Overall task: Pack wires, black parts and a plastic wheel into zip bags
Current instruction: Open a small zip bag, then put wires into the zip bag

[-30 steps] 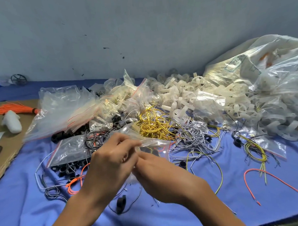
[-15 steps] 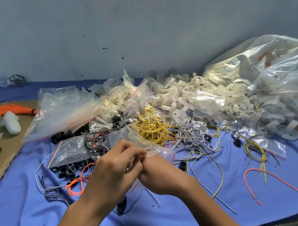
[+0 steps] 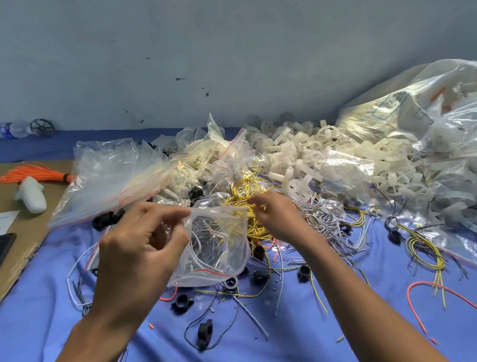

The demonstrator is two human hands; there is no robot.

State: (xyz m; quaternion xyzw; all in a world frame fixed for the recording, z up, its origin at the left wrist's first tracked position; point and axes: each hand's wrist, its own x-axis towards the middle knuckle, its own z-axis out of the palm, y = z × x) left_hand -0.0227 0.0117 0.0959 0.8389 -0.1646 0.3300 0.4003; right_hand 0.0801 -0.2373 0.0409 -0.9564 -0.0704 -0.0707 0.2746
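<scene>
Wheels (image 3: 298, 148) lie behind wires (image 3: 248, 188), zip bag (image 3: 218, 250) before

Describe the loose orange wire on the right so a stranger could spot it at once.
Go to the near right corner of the blue cloth, just below the coil of yellow-green wires. The orange wire lies there as one bare strand bent in an open arch. Unlike the tied orange bundle at far left, it is single and loose.

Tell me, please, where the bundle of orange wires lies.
In the head view, the bundle of orange wires lies at the far left on the brown cardboard, just behind a white object.
</scene>
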